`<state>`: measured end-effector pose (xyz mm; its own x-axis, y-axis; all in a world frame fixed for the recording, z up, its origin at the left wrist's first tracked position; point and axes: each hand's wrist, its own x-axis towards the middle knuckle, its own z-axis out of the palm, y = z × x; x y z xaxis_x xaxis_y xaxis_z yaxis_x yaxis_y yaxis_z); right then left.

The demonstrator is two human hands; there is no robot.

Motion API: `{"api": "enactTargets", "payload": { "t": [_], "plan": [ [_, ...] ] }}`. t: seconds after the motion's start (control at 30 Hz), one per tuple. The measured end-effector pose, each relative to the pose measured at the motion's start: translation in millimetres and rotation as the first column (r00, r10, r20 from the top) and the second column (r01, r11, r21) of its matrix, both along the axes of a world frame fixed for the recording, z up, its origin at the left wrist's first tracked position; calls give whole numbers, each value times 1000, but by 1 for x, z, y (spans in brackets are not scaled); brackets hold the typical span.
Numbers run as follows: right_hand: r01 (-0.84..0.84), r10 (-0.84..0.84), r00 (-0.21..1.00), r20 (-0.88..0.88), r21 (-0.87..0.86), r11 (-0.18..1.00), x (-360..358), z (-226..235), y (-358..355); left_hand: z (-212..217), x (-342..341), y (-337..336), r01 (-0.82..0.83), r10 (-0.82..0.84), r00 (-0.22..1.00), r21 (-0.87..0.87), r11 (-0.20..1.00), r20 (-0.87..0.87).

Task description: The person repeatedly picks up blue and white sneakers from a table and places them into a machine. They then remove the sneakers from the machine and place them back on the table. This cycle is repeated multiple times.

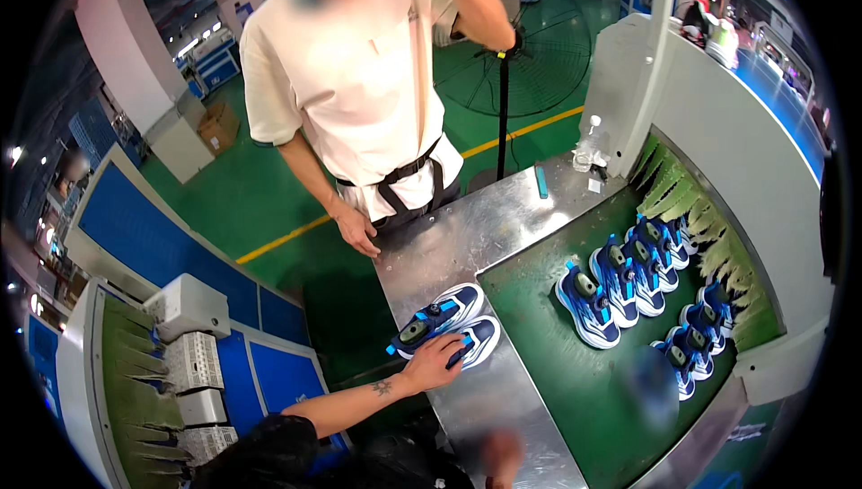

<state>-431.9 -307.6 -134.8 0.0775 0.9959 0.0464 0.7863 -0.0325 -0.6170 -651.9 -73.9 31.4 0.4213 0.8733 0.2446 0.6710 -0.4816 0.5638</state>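
Touching the near blue-and-white shoe (483, 338) with the left hand (435, 361), bent over its opening; cannot tell whether clamped; on the metal table (530, 408), snug beside a matching shoe (456, 307); right hand (503, 455) blurred, apart from the left, near the table; cannot tell whether spread or closed; with more such shoes (588, 309) on the green belt (561, 399) to the right.

Shoe factory (sneakers (458, 307) beside green conveyor belt (548, 372)).

Glare on metal tabletop (498, 212); shoes (486, 338) fairly sharp; blurred patch over green surface (530, 323); edges bent, rim black.
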Motion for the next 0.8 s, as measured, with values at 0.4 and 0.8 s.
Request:
{"api": "enactTargets", "payload": {
  "t": [0.4,0.8],
  "plan": [
    [484,-571,-34,-820,-513,709,69,141,24,-1,43,49,46,-65,994,-217,975,-82],
    [307,-310,947,-79,-47,950,185,151,302,-9,39,43,-106,137,985,-265,958,101]
  ]
}}
